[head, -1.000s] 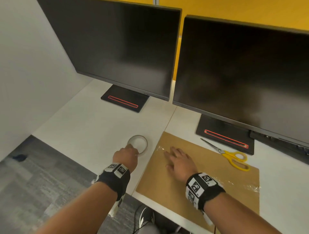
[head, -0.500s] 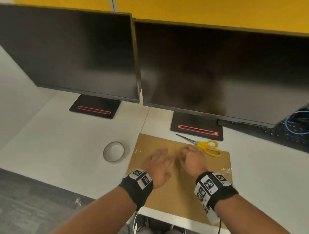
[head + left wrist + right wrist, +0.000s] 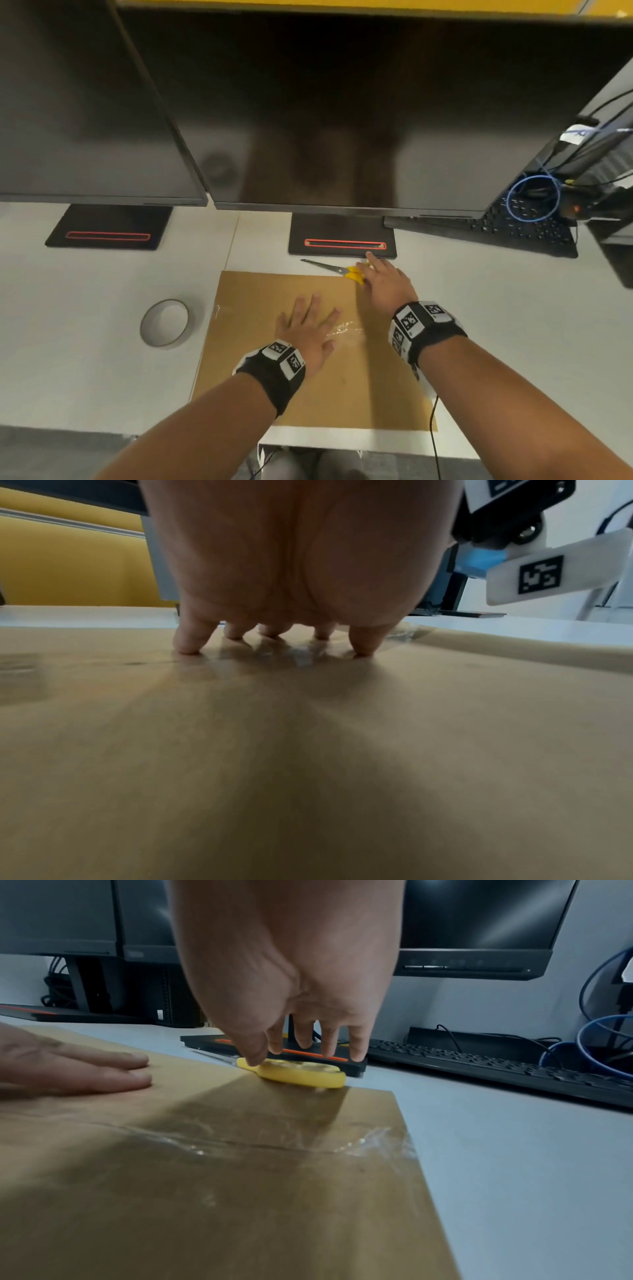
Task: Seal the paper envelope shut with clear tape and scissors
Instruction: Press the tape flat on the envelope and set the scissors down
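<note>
The left hand (image 3: pixel 310 330) is pressing flat, fingers spread, on the taped brown envelope (image 3: pixel 260 383) lying on the bench (image 3: pixel 85 342), while the right hand (image 3: pixel 385 282), fingers extended, is touching the yellow-handled scissors (image 3: pixel 337 269) at its far edge.

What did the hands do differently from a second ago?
The left hand let go of the tape roll and moved right to press flat on the envelope. The right hand left the envelope and reached forward to the yellow scissors, touching the handles without gripping yet. The roll, scissors and envelope stayed put.
</note>
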Tool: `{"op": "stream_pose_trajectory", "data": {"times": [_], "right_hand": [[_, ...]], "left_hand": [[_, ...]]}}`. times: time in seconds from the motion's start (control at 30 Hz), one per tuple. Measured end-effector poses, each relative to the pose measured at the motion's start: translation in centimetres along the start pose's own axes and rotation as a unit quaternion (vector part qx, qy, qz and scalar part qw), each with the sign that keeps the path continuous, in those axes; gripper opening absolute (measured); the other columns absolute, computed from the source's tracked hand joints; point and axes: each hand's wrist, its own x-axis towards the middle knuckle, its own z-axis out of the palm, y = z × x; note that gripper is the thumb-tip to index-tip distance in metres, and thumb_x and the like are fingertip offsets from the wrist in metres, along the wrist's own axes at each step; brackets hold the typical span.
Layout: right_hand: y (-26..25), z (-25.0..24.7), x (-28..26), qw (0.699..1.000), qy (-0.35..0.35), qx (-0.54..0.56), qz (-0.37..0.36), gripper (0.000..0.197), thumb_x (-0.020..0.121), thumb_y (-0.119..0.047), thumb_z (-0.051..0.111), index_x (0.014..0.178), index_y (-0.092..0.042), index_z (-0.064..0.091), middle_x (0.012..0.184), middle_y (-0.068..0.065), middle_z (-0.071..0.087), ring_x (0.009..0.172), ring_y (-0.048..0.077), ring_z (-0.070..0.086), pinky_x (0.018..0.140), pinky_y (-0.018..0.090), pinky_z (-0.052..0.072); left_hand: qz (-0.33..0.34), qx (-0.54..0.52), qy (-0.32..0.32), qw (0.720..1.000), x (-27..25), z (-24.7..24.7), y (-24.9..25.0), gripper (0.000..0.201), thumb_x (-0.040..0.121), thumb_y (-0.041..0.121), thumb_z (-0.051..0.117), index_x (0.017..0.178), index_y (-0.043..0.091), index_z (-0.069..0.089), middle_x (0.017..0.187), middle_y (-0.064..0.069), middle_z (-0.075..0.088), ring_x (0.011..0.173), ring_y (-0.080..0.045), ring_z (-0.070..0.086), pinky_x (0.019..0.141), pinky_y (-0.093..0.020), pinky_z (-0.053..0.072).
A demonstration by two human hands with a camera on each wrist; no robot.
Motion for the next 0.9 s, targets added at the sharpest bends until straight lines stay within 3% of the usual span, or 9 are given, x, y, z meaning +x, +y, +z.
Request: {"op": "stream_pose_trajectory", "data": {"times": [0.1, 0.2, 0.33, 0.5, 0.77, 0.9], "right_hand": [[0.4, 0.3, 0.6, 1.000, -0.003, 0.007, 0.000, 0.049, 0.098, -0.021, 0.034, 0.146, -0.028, 0.027, 0.159, -0.003, 0.017, 0.143, 0.024, 0.023, 0.118, 0.045, 0.017], [0.4, 0.3, 0.8, 0.999, 0.035, 0.018, -0.016, 0.047, 0.096, -0.021, 0.039, 0.143, -0.027, 0.034, 0.152, 0.000, 0.033, 0.134, 0.026, 0.037, 0.111, 0.041, 0.027], [0.3, 0.4, 0.9, 0.998, 0.052, 0.011, -0.029, 0.050, 0.092, -0.021, 0.043, 0.141, -0.029, 0.036, 0.150, -0.003, 0.036, 0.130, 0.026, 0.040, 0.106, 0.041, 0.029], [0.3, 0.5, 0.6, 0.997, 0.063, 0.019, -0.028, 0.045, 0.086, -0.026, 0.050, 0.130, -0.025, 0.047, 0.131, 0.001, 0.052, 0.115, 0.026, 0.052, 0.100, 0.037, 0.034], [2.0, 1.8, -2.8, 0.982, 0.101, 0.139, 0.078, 0.039, 0.086, -0.022, 0.052, 0.125, -0.018, 0.054, 0.121, 0.009, 0.052, 0.109, 0.031, 0.051, 0.093, 0.040, 0.044], [3.1, 2.2, -4.9, 0.963, 0.132, 0.177, 0.154, 0.035, 0.092, -0.026, 0.049, 0.125, -0.015, 0.050, 0.121, 0.011, 0.051, 0.107, 0.031, 0.053, 0.088, 0.043, 0.048]], "left_hand": [[-0.002, 0.002, 0.018, 1.000, 0.1, 0.5, 0.0, 0.062, 0.099, 0.051, 0.024, 0.147, 0.043, -0.013, 0.157, -0.004, -0.028, 0.146, -0.033, -0.020, 0.114, -0.061, 0.006], [-0.004, 0.004, 0.032, 0.999, 0.2, 0.8, 0.0, 0.062, 0.098, 0.052, 0.025, 0.147, 0.043, -0.012, 0.158, -0.004, -0.026, 0.146, -0.034, -0.019, 0.114, -0.061, 0.007], [-0.002, 0.008, 0.046, 0.999, 0.3, 0.7, 0.0, 0.063, 0.097, 0.052, 0.028, 0.148, 0.043, -0.008, 0.160, -0.005, -0.021, 0.147, -0.035, -0.015, 0.112, -0.062, 0.011], [0.001, 0.007, 0.051, 0.999, 0.2, 0.3, 0.1, 0.063, 0.096, 0.052, 0.031, 0.148, 0.043, -0.003, 0.161, -0.004, -0.016, 0.147, -0.036, -0.010, 0.112, -0.061, 0.016], [-0.028, 0.005, 0.038, 0.999, 0.4, -1.9, 1.7, 0.064, 0.087, 0.055, 0.040, 0.144, 0.037, 0.019, 0.159, -0.007, 0.002, 0.145, -0.039, 0.004, 0.110, -0.056, 0.023], [-0.032, 0.031, 0.043, 0.998, 0.8, -2.3, 3.4, 0.065, 0.090, 0.057, 0.036, 0.145, 0.028, 0.020, 0.159, -0.010, -0.003, 0.146, -0.037, 0.002, 0.110, -0.056, 0.020]]}}
